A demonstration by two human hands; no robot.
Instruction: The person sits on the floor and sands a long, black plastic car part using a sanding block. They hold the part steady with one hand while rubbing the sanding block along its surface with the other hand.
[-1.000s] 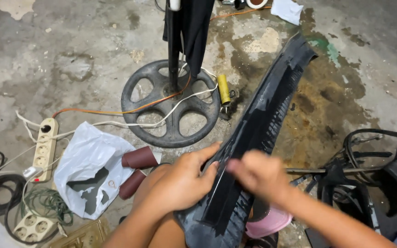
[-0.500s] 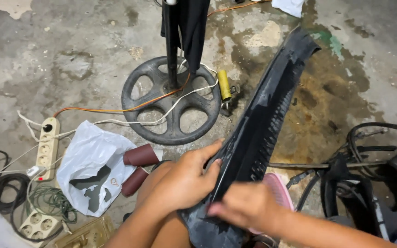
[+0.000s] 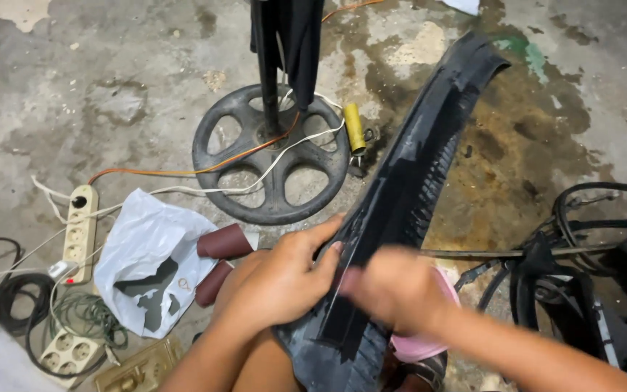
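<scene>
the long black plastic trim panel (image 3: 408,189) lies across my lap, its long axis running up and away to the right, far end beyond the round wheel-shaped stand base (image 3: 270,156) on the floor. my left hand (image 3: 281,279) closes on its near end, fingers over the left edge, nearer that base. my right hand (image 3: 393,290) is blurred on the panel's face just beside the left; i cannot tell if its grip is closed.

Round stand base (image 3: 271,156) far centre on stained concrete floor (image 3: 110,87); white plastic bag (image 3: 150,254) near left (two brown rolls (image 3: 223,243) beside it); power strip (image 3: 80,231) far left, cables around.
</scene>
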